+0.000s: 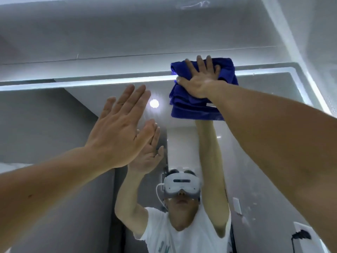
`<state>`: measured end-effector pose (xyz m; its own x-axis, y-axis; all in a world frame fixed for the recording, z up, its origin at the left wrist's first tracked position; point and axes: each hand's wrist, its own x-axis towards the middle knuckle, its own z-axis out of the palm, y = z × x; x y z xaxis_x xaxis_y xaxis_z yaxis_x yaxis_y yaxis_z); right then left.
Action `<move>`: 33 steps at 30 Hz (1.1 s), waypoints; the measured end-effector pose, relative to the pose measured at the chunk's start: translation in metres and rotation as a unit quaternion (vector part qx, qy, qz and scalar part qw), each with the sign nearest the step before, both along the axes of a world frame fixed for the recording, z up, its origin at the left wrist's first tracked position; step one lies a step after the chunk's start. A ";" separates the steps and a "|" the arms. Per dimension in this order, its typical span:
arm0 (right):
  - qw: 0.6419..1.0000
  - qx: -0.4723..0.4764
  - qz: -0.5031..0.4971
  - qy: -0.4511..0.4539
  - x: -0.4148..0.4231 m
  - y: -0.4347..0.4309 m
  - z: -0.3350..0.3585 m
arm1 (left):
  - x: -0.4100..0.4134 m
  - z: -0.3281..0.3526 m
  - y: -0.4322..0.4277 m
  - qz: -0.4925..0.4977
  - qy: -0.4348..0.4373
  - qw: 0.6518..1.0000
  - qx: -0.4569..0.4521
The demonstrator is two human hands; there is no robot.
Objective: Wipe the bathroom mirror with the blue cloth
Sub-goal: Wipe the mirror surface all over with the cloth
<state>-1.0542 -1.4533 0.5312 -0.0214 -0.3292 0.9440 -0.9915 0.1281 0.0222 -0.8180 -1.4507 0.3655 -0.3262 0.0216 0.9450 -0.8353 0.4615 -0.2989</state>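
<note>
The bathroom mirror (255, 134) fills most of the head view, with a lit strip along its top and right edges. A folded blue cloth (193, 105) lies flat against the glass at the mirror's top edge. My right hand (197, 79) presses on it with straight, spread fingers, and part of the cloth reaches above the lit strip. My left hand (120, 128) is flat and straight-fingered, left of the cloth, at or just off the glass; contact is unclear. It holds nothing. Both arms and a person in a white shirt are reflected below.
A grey wall and ceiling ledge (127, 42) sit above the mirror. The lit frame (313, 92) runs down the right side. A round ceiling light (154, 103) and a wall socket with a black plug (300, 236) show as reflections.
</note>
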 end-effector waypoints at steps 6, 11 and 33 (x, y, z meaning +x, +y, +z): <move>0.996 -0.068 -0.006 0.055 -0.007 -0.012 -0.030 | -0.011 -0.011 -0.017 -0.016 0.021 0.999 0.031; 0.992 -0.098 -0.005 0.079 -0.009 -0.017 -0.104 | -0.027 -0.031 -0.027 -0.037 0.025 0.998 0.039; 0.979 -0.007 0.052 0.199 -0.005 -0.010 -0.302 | -0.039 -0.075 -0.020 -0.031 0.012 0.998 0.056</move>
